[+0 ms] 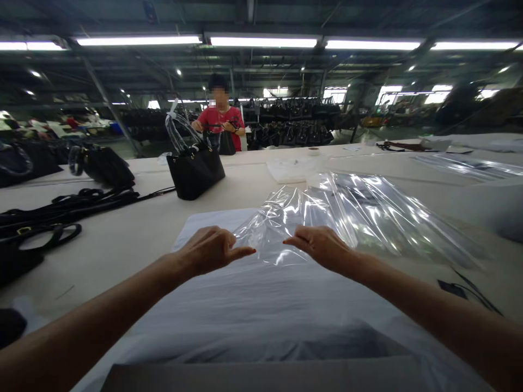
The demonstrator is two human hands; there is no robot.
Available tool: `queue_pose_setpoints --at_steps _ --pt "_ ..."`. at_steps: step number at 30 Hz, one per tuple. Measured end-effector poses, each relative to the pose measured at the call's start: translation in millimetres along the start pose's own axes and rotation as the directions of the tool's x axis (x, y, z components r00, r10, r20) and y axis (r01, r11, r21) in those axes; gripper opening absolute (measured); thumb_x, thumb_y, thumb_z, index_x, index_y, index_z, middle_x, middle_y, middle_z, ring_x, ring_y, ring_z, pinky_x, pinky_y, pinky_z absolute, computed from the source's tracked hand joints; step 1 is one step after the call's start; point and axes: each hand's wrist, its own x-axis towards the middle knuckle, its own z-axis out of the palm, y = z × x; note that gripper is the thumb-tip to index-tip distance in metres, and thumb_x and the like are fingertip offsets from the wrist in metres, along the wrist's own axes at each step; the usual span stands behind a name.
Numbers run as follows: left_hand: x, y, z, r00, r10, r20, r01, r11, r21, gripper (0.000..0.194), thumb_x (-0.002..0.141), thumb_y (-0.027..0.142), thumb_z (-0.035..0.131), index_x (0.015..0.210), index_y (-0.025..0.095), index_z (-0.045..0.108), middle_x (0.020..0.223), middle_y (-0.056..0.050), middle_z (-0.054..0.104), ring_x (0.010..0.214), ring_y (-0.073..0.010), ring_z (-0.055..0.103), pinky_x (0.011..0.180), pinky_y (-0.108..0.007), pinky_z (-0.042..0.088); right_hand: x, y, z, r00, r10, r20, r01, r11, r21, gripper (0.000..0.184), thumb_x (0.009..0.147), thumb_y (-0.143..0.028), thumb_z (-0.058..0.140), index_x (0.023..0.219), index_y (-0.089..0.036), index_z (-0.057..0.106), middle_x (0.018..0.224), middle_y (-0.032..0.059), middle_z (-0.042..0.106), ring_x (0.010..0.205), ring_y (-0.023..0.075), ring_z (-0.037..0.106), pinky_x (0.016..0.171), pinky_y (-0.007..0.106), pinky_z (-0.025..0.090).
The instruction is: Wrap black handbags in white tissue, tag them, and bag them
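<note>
A clear, shiny plastic sheet [272,237] is stretched between my two hands over white paper-like sheeting [245,294]. My left hand [212,247] is closed on its near left edge, thumb pointing inward. On the other side, my right hand [321,246] grips the same plastic with curled fingers. More clear plastic sheets [379,212] lie in a glossy heap just beyond and to the right of my right hand. Whether the held piece is a flat sheet or a bag, I cannot tell.
A black handbag [196,171] with plastic-wrapped handles stands ahead. Black straps [81,201] and more bags [102,166] lie left. Across the table [147,218], a person in red [220,117] handles another bag. A black tag with cord [453,288] lies at right.
</note>
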Motion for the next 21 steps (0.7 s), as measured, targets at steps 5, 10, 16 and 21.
queue_pose_setpoints --at_steps 5,10,16,21 --pt "3.7 13.5 0.4 0.993 0.121 0.012 -0.120 0.961 0.248 0.080 0.080 0.076 0.014 0.056 0.014 0.059 0.058 -0.011 0.061 0.053 -0.0211 0.055 0.049 -0.028 0.022 -8.5 -1.4 1.2 0.987 -0.152 -0.045 0.128 0.933 -0.337 0.044 0.092 -0.049 0.041 0.062 -0.018 0.049 0.049 -0.0040 0.042 0.044 0.0084 0.029 0.048 0.023 0.018" --pt "-0.1 27.5 3.3 0.984 0.176 -0.018 -0.158 0.920 0.359 0.077 0.086 0.068 0.019 0.062 0.011 0.064 0.058 -0.015 0.063 0.055 -0.0270 0.061 0.049 -0.030 0.031 -13.1 1.0 4.5 0.976 -0.211 -0.058 0.174 0.908 -0.380 0.051 0.095 -0.051 0.031 0.063 -0.017 0.052 0.049 -0.0018 0.045 0.043 0.0092 0.032 0.048 0.024 0.017" --pt "0.9 44.4 20.2 0.960 0.258 -0.112 -0.171 0.851 0.497 0.046 0.093 0.033 0.035 0.067 0.007 0.063 0.057 -0.012 0.059 0.048 -0.0247 0.059 0.044 -0.030 0.035 -14.0 1.3 8.4 0.956 -0.286 -0.062 0.250 0.910 -0.329 0.062 0.093 -0.059 0.023 0.061 -0.016 0.052 0.050 -0.0010 0.046 0.045 0.0088 0.029 0.048 0.024 0.017" --pt "4.4 39.0 27.5 0.891 0.429 -0.149 -0.279 0.776 0.565 0.036 0.092 0.017 0.034 0.068 0.008 0.060 0.057 -0.009 0.057 0.043 -0.0210 0.054 0.045 -0.031 0.035 -13.6 4.3 9.6 0.935 -0.341 -0.097 0.302 0.910 -0.283 0.060 0.092 -0.061 0.028 0.058 -0.016 0.048 0.048 -0.0034 0.042 0.045 0.0074 0.025 0.046 0.023 0.017"
